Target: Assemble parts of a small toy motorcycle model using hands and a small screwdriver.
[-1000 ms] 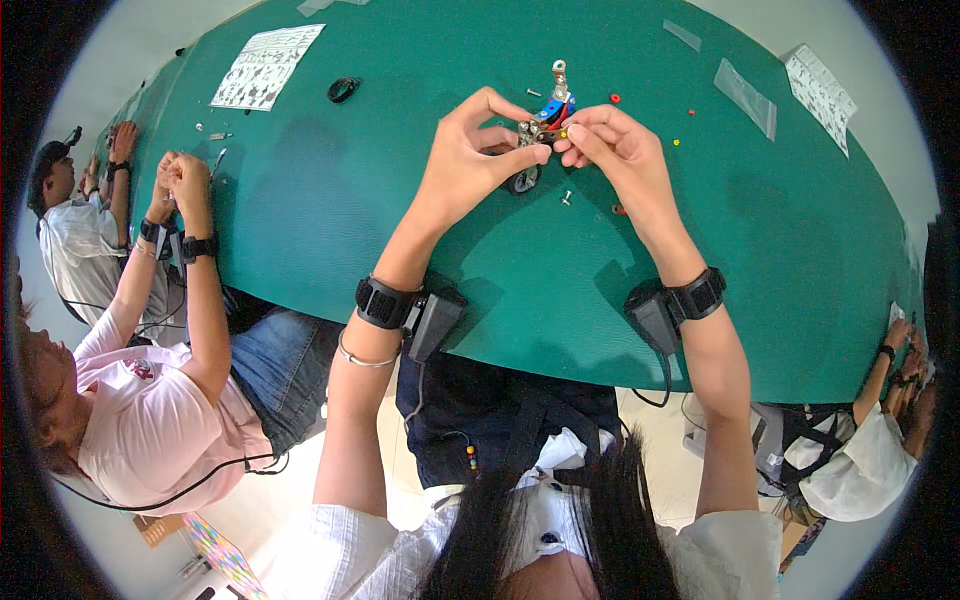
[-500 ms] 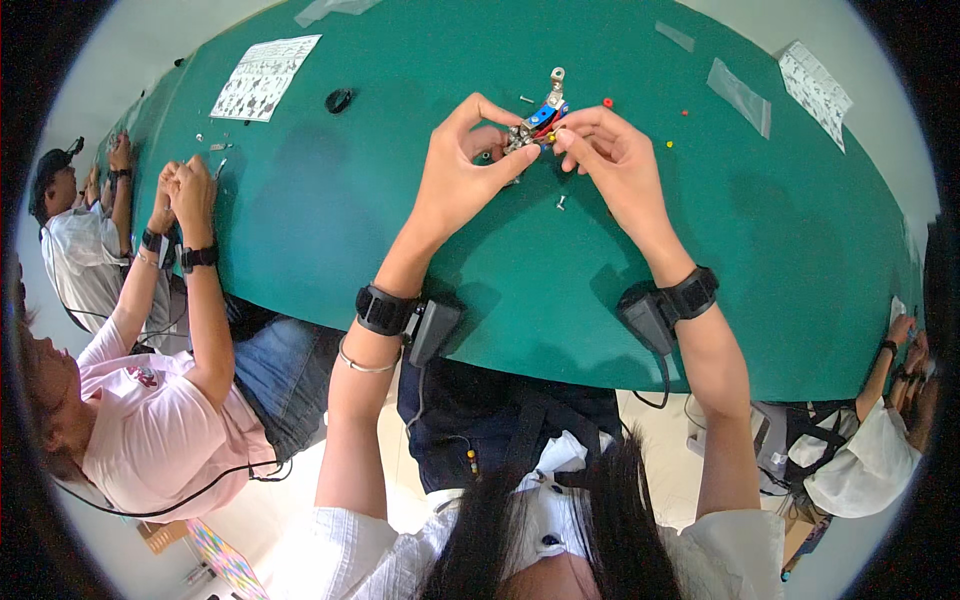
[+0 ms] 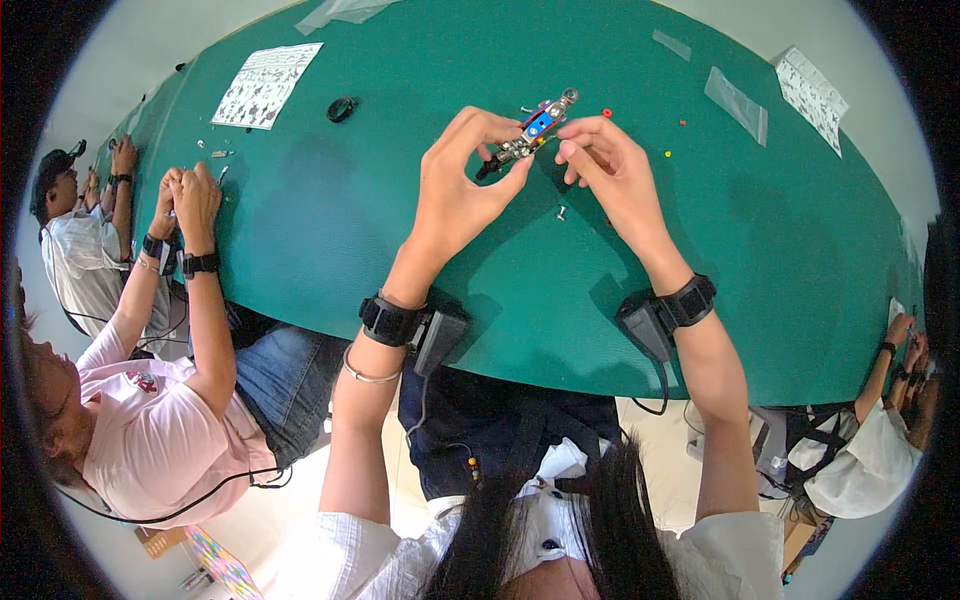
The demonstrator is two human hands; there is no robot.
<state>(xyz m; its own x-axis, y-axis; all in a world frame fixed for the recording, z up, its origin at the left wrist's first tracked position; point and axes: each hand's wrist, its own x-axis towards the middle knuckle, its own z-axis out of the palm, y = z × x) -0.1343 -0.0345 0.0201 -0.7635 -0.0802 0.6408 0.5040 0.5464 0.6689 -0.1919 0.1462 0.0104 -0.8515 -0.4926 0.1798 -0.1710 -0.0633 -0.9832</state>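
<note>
Bench [image 3: 320, 250]: green, stretching out in front of you.
Co-worker [image 3: 165, 425]: on your left in a pink shirt, hands close together.
Left sheet [image 3: 267, 86]: flat on the bench, beyond the co-worker's hands.
Right sheet [image 3: 811, 100]: near the bench's far right edge.
Left hand [image 3: 462, 185]: yours grips the small model [image 3: 541, 124] between thumb and fingers.
Right hand [image 3: 612, 165]: yours has curled fingers beside the model; I cannot tell whether they pinch anything.
Clear bag [image 3: 737, 105]: flat, between your right hand and the right sheet.
Small model: metal with a blue part, tilted, held in front of you.
Black loop [image 3: 341, 109]: right of the left sheet.
Screw [image 3: 561, 213]: on the bench, between your wrists.
Red ring [image 3: 607, 113]: just past your right fingers.
Yellow bead [image 3: 668, 154]: right of your right hand.
</note>
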